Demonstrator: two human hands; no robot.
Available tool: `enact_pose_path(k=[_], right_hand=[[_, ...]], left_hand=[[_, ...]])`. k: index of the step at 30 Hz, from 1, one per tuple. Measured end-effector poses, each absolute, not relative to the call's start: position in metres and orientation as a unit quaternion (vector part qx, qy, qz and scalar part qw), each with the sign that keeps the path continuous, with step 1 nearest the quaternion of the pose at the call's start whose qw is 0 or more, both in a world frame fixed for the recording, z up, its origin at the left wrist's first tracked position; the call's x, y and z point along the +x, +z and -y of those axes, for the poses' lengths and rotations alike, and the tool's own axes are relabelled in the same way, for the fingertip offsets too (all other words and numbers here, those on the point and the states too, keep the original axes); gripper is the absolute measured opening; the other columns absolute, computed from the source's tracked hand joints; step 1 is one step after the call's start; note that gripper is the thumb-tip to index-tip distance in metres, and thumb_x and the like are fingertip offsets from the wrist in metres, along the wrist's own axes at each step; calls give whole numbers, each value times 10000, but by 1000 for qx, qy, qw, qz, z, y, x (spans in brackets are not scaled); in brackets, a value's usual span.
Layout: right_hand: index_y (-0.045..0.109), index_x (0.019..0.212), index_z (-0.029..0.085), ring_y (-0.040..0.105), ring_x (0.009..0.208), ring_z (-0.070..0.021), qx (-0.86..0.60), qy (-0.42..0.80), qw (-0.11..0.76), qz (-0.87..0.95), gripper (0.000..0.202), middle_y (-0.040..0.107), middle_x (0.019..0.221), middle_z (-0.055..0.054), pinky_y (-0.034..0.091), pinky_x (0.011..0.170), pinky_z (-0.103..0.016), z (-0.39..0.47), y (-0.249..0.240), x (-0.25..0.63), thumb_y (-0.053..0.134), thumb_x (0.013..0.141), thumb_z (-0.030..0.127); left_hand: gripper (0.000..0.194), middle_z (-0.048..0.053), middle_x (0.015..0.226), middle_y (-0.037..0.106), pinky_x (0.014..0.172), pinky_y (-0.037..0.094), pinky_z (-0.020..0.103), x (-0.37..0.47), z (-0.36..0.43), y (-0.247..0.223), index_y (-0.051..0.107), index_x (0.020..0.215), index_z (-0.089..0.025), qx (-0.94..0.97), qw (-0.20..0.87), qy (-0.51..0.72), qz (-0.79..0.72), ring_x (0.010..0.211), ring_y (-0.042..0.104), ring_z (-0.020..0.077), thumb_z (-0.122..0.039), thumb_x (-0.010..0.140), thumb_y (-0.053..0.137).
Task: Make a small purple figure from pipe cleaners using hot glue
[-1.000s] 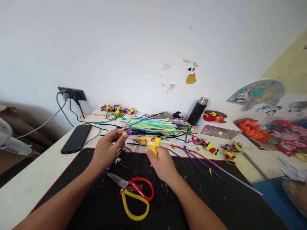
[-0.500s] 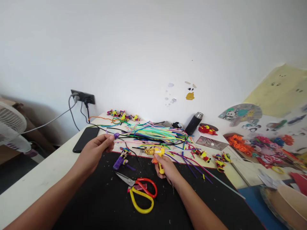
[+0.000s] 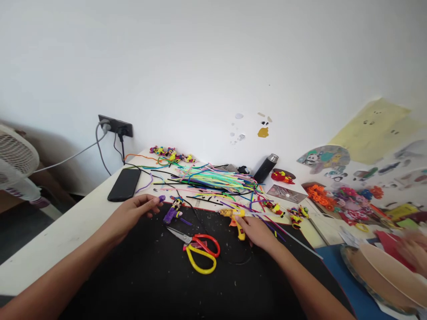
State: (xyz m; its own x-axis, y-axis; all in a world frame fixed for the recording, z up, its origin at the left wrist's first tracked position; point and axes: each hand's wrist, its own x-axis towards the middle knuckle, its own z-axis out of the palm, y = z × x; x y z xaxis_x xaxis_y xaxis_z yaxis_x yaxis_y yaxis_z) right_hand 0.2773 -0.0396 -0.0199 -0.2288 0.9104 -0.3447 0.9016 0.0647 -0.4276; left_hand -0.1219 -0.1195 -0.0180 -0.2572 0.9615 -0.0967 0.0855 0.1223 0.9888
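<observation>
Pinched between the fingertips of my left hand [image 3: 138, 211] is a small purple pipe-cleaner piece [image 3: 162, 198], coiled tight. My right hand [image 3: 256, 231] is around the handle of a yellow glue gun [image 3: 239, 229], its stained nozzle pointing left, low over the black mat. Between my hands lies a pipe-cleaner doll [image 3: 172, 212] with a purple lower body. In front of it, scissors [image 3: 203, 255] with one red and one yellow handle rest on the mat, blades toward the left.
A heap of coloured pipe cleaners [image 3: 213, 178] spreads along the wall. A phone [image 3: 124, 184] lies at left, a black flask [image 3: 266, 169] stands behind. Finished dolls [image 3: 171, 154] line the back edge. A bowl [image 3: 390, 271] and another person's blurred hand [image 3: 413, 251] are at right.
My right hand has moved right and slightly down with the glue gun. My left hand still pinches the purple piece. Another person's hand has appeared at right, and the view has shifted slightly.
</observation>
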Motion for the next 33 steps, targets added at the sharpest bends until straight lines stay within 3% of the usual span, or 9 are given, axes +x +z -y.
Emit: enact_pose_path(k=[2,4,6,8,13,16,22,28,33], right_hand=[[625,744,182,654,597,-200,-628,171,-11,759,540,680,646,-81,381,601,-294,41,-9,277,411,1075,550],[639,733,186,658,696,-227,-608,126,44,782,487,700,725,-98,359,609,-303,46,-3,271,471,1054,511],[673,783,191,630,665,-212,-579,203,123,780,456,681,697,-64,355,587,-291,55,-3,256,487,1039,519],[692,883,192,553,511,-175,-555,351,158,737,397,578,542,10,354,527,-268,64,-10,234,501,1027,510],[664,885,191,461,413,-114,-488,535,118,680,256,581,514,47,354,469,-223,80,-30,164,578,999,404],[705,867,185,501,435,-111,-456,548,91,696,230,591,508,45,375,485,-212,79,-37,132,591,991,343],[660,782,183,526,410,-104,-428,594,68,678,283,611,479,32,378,473,-197,70,-50,99,585,1014,327],[622,838,179,365,302,-72,-458,667,90,581,254,606,461,44,272,368,-189,74,-46,85,550,1053,295],[647,905,156,374,297,-79,-477,677,126,547,258,570,437,53,279,347,-184,76,-39,83,510,1078,290]], left_hand=[[627,98,852,788,720,550,342,-123,121,-19,775,810,-195,420,449,505,-606,826,700,266,-770,568,845],[580,112,912,799,745,578,337,-124,122,-22,784,840,-193,404,474,499,-602,894,730,281,-703,581,882],[532,123,961,800,767,601,324,-125,122,-26,780,858,-190,388,500,489,-600,959,748,289,-636,599,908],[488,136,1013,801,775,618,317,-126,121,-30,771,852,-187,382,519,474,-600,990,756,292,-592,622,916],[443,117,966,802,720,625,297,-126,117,-27,762,785,-188,402,533,425,-611,916,771,278,-567,622,921],[444,88,874,791,703,625,281,-129,117,-24,761,768,-190,412,543,402,-611,877,778,265,-575,619,925],[481,174,1189,799,837,661,331,-135,116,-34,785,901,-166,344,620,402,-580,981,794,290,-552,657,936],[379,204,1231,786,875,667,326,-133,116,-38,778,927,-144,291,681,402,-538,1013,798,296,-442,738,916],[317,214,1263,771,865,665,308,-129,116,-35,764,929,-146,281,691,404,-529,1000,803,281,-402,786,883]])
